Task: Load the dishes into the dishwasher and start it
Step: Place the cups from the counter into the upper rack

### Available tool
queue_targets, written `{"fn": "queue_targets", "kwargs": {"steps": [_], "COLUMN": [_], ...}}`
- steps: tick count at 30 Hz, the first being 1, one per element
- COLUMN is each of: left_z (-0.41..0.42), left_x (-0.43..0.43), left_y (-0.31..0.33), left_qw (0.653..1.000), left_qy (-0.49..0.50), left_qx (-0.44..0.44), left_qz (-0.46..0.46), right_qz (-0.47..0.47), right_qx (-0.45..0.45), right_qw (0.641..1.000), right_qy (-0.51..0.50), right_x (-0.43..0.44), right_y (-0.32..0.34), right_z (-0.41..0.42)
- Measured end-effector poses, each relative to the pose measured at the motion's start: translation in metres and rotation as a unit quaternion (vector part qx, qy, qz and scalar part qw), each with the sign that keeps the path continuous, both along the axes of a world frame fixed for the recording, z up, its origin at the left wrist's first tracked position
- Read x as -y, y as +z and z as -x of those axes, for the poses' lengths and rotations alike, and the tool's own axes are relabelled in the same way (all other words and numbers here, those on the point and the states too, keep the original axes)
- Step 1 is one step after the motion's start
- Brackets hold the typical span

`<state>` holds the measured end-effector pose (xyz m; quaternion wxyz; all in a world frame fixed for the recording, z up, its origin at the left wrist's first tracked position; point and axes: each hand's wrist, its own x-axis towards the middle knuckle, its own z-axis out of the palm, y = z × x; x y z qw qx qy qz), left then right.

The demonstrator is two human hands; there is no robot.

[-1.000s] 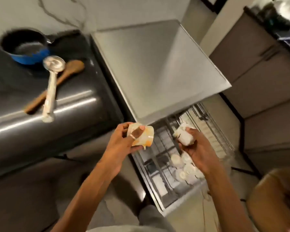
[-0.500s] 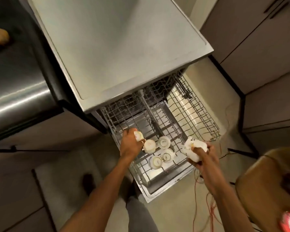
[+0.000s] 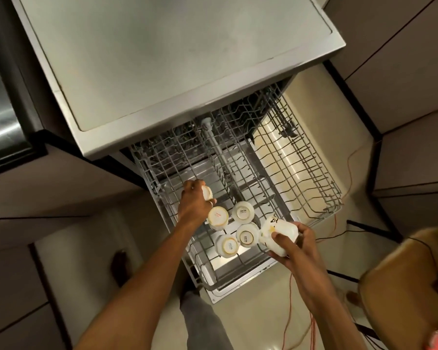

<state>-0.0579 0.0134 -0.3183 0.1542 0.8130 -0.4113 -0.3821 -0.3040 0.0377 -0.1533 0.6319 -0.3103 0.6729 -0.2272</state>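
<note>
Dishwasher rack [image 3: 311, 173], pulled out beneath both of your hands, carries four inverted cups [image 3: 243, 212] just beside your left fingertips. Your left hand [image 3: 192, 205] curls its fingers around a small cup [image 3: 208, 192]; seat it mouth-down between the tines. Your right hand [image 3: 292, 245] wraps a white mug [image 3: 278, 232] near the rack's front; place it beside the others, not touching.

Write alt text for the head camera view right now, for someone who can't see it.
Seen from above, a person's left hand sets a small cup into the pulled-out dishwasher rack, beside four cups standing upside down. The right hand holds a white mug over the rack's front edge. Orange cables trail across the floor.
</note>
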Motion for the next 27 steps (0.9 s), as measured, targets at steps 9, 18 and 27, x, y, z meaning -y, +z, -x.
{"fn": "queue_targets", "kwargs": {"steps": [9,18,27], "left_z": [0.001,-0.019,-0.024], "left_x": [0.002,-0.039,-0.044], "left_y": [-0.012,0.031,0.050], "left_qw": [0.997,0.999,0.996], "left_qy": [0.003,0.036,0.069], "left_qx": [-0.030,-0.038,-0.051], "left_qz": [-0.065,0.010,0.030], "right_qz": [0.031,0.192,0.125], "right_qx": [-0.075,-0.333,-0.397], "right_qw": [0.993,0.829,0.761], "right_qy": [0.088,0.405,0.498], "right_x": [0.038,0.108,0.106], "right_y": [-0.022,-0.095,-0.146], "right_z": [-0.030,-0.111,-0.137]}}
